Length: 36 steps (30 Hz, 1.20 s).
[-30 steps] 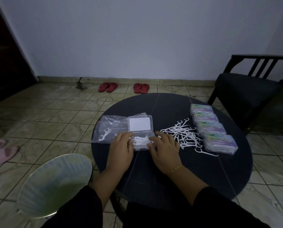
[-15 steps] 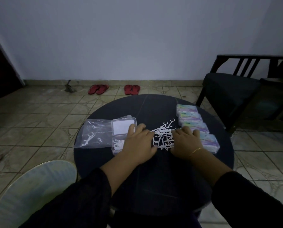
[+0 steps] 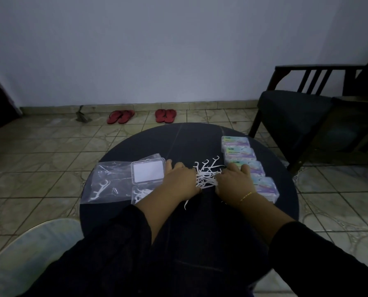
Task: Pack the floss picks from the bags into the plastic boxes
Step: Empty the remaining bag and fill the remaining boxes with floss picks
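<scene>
while both hands press in from either side, the loose pile of floss picks (image 3: 205, 175) is squeezed between them on the round dark table (image 3: 189, 138). left hand (image 3: 182, 182): palm down, fingers curled toward the pile, edge against the picks; whether any pick is actually gripped cannot be told. right hand (image 3: 235, 183): the same pose mirrored, fingers bent, nothing visibly lifted. one stray pick (image 3: 186, 205) lies nearer the body, outside the gathered heap, and would likely be left behind or flicked off the table edge by a sleeve. left of the left hand, the open plastic box (image 3: 143, 192) is partly filled, its lid (image 3: 148, 173) flung back; a crossing forearm could knock it and spill the picks. further left, the clear bag (image 3: 110, 182) holds a last pick (image 3: 99, 189), easy to overlook. right, the row of packed boxes (image 3: 243, 159) touches the right hand; a wide sweep might shove them toward the rim. tangled picks may snag and scatter when lifted.
</scene>
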Each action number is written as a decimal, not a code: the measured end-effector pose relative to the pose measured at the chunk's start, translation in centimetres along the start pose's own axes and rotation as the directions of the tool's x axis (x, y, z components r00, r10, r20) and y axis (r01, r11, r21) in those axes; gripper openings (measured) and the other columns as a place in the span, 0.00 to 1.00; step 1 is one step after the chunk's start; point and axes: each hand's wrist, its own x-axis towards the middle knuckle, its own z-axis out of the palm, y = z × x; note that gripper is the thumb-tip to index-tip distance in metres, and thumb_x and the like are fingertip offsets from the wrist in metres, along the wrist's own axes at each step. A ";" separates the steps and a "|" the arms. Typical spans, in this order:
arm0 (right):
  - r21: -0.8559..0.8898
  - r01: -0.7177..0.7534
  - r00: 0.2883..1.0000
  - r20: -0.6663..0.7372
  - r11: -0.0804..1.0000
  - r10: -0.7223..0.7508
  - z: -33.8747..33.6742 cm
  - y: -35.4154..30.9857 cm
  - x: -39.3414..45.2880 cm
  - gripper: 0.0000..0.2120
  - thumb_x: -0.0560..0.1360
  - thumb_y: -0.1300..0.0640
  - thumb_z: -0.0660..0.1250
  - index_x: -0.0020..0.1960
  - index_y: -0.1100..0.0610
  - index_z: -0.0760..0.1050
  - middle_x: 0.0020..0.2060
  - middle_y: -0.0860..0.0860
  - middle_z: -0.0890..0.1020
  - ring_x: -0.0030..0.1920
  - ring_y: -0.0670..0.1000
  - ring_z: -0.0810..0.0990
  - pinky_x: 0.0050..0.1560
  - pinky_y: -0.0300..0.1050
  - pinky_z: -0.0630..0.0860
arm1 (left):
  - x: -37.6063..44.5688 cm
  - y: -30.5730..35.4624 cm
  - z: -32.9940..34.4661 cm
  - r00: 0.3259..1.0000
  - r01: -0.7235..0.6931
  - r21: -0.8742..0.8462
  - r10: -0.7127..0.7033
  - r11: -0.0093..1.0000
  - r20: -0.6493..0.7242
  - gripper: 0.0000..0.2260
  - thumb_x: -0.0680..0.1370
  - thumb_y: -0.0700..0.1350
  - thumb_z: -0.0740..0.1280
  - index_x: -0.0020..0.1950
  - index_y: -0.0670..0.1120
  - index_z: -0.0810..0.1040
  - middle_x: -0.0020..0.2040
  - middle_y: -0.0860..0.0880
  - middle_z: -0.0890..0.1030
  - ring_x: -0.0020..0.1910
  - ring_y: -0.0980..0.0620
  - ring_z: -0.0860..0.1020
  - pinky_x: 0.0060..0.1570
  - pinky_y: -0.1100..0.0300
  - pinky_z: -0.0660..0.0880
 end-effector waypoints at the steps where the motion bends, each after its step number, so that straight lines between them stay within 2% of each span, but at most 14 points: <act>1: 0.012 -0.011 1.000 -0.020 1.000 0.011 0.1 -0.1 -0.1 0.12 0.78 0.51 0.58 0.56 0.53 0.76 0.58 0.50 0.77 0.67 0.53 0.63 0.64 0.55 0.57 | 0.0 0.0 0.0 1.000 0.009 -0.006 -0.009 1.000 -0.018 0.19 0.76 0.57 0.64 0.62 0.49 0.74 0.61 0.46 0.76 0.68 0.48 0.64 0.70 0.44 0.44; 4: 0.035 -0.037 0.997 -0.071 0.999 0.039 0.4 -0.4 -0.5 0.12 0.78 0.51 0.58 0.54 0.53 0.77 0.56 0.49 0.78 0.65 0.53 0.64 0.62 0.54 0.58 | -0.1 0.3 0.2 0.997 0.041 -0.012 -0.042 0.999 -0.063 0.08 0.77 0.51 0.63 0.50 0.50 0.77 0.53 0.49 0.79 0.64 0.48 0.67 0.69 0.46 0.47; 7: 0.065 -0.055 0.993 -0.104 0.996 0.062 0.7 -0.6 -0.8 0.13 0.78 0.50 0.57 0.53 0.53 0.77 0.55 0.49 0.78 0.65 0.52 0.64 0.62 0.53 0.58 | 0.0 0.7 0.5 0.994 0.088 -0.019 -0.089 0.996 -0.064 0.05 0.77 0.50 0.63 0.42 0.51 0.74 0.51 0.51 0.79 0.63 0.49 0.68 0.69 0.46 0.47; 13: 0.196 -0.142 0.979 -0.115 0.970 0.167 0.0 -0.3 -1.1 0.13 0.77 0.49 0.56 0.47 0.52 0.78 0.50 0.47 0.78 0.59 0.51 0.67 0.61 0.52 0.59 | -0.2 1.0 0.9 0.985 0.115 -0.027 -0.117 0.993 -0.124 0.06 0.77 0.47 0.63 0.45 0.50 0.80 0.48 0.51 0.81 0.59 0.49 0.69 0.68 0.48 0.48; 17: 0.327 -0.218 0.948 -0.152 0.920 0.279 -0.4 0.0 -1.2 0.13 0.76 0.49 0.58 0.44 0.53 0.79 0.48 0.47 0.79 0.58 0.50 0.67 0.56 0.50 0.60 | -0.7 0.6 0.5 0.961 0.105 -0.050 -0.115 0.993 -0.251 0.09 0.78 0.46 0.62 0.39 0.50 0.78 0.42 0.52 0.79 0.54 0.49 0.71 0.58 0.53 0.52; 19: 0.396 -0.229 0.933 -0.171 0.889 0.317 -0.6 0.1 -1.4 0.13 0.76 0.50 0.58 0.43 0.53 0.80 0.47 0.46 0.79 0.58 0.50 0.67 0.51 0.48 0.57 | -0.9 0.3 0.0 0.945 0.089 -0.044 -0.098 0.995 -0.311 0.10 0.79 0.47 0.61 0.42 0.51 0.80 0.39 0.53 0.76 0.53 0.50 0.71 0.53 0.54 0.51; 21: 0.461 -0.232 0.921 -0.179 0.857 0.346 -0.9 0.0 -1.5 0.13 0.76 0.50 0.58 0.43 0.53 0.80 0.46 0.45 0.79 0.58 0.50 0.67 0.49 0.47 0.54 | -1.4 0.0 -0.6 0.931 0.071 -0.073 -0.092 0.995 -0.353 0.10 0.80 0.49 0.60 0.48 0.53 0.82 0.39 0.54 0.75 0.54 0.51 0.71 0.54 0.55 0.51; 24: 0.542 -0.242 0.906 -0.172 0.805 0.388 -1.4 -0.4 -1.5 0.13 0.77 0.50 0.59 0.44 0.51 0.81 0.47 0.44 0.79 0.58 0.50 0.67 0.50 0.47 0.54 | -2.2 -1.1 -1.2 0.923 0.061 -0.203 -0.133 0.977 -0.362 0.11 0.80 0.53 0.60 0.58 0.57 0.80 0.49 0.53 0.80 0.60 0.52 0.69 0.63 0.54 0.53; 26: 0.576 -0.233 0.901 -0.176 0.783 0.397 -1.5 -0.8 -1.5 0.12 0.77 0.50 0.60 0.44 0.52 0.82 0.47 0.44 0.79 0.58 0.50 0.67 0.51 0.47 0.55 | -2.8 -2.1 -1.5 0.914 0.068 -0.307 -0.183 0.949 -0.362 0.12 0.80 0.54 0.61 0.62 0.58 0.78 0.53 0.53 0.81 0.64 0.53 0.67 0.61 0.56 0.52; 29: 0.636 -0.176 0.898 -0.209 0.751 0.387 -1.7 -1.6 -1.6 0.12 0.76 0.51 0.63 0.42 0.54 0.82 0.47 0.45 0.80 0.58 0.50 0.67 0.49 0.45 0.54 | -3.9 -3.5 -1.8 0.886 0.075 -0.478 -0.278 0.875 -0.370 0.11 0.79 0.54 0.62 0.59 0.59 0.79 0.51 0.52 0.83 0.65 0.56 0.69 0.53 0.59 0.50; 31: 0.670 -0.141 0.898 -0.224 0.729 0.379 -1.8 -2.3 -1.8 0.11 0.76 0.51 0.64 0.41 0.54 0.81 0.48 0.43 0.80 0.59 0.50 0.67 0.50 0.45 0.54 | -4.6 -4.6 -1.6 0.869 0.062 -0.630 -0.352 0.774 -0.347 0.10 0.78 0.52 0.65 0.58 0.56 0.81 0.55 0.52 0.82 0.64 0.57 0.71 0.57 0.63 0.51; 33: 0.677 -0.122 0.903 -0.229 0.726 0.365 -2.0 -3.1 -1.8 0.10 0.76 0.51 0.64 0.42 0.53 0.81 0.49 0.42 0.80 0.60 0.49 0.66 0.51 0.45 0.55 | -5.4 -5.8 -1.2 0.868 -0.007 -0.800 -0.393 0.600 -0.303 0.11 0.76 0.50 0.69 0.58 0.53 0.81 0.59 0.52 0.81 0.63 0.57 0.73 0.70 0.55 0.58; 34: 0.675 -0.116 0.904 -0.232 0.729 0.359 -2.0 -3.5 -1.8 0.10 0.76 0.50 0.64 0.44 0.52 0.82 0.50 0.41 0.79 0.60 0.49 0.66 0.51 0.46 0.55 | -5.9 -6.3 -1.1 0.869 -0.046 -0.864 -0.406 0.502 -0.283 0.11 0.75 0.49 0.70 0.58 0.52 0.81 0.59 0.52 0.81 0.62 0.57 0.75 0.69 0.54 0.64; 36: 0.678 -0.108 0.903 -0.240 0.727 0.357 -1.9 -4.2 -1.8 0.09 0.76 0.50 0.64 0.45 0.51 0.82 0.51 0.41 0.79 0.61 0.48 0.66 0.52 0.46 0.55 | -7.1 -6.9 -1.2 0.871 -0.075 -0.937 -0.436 0.341 -0.228 0.13 0.75 0.47 0.70 0.60 0.49 0.80 0.58 0.53 0.81 0.59 0.59 0.76 0.61 0.64 0.70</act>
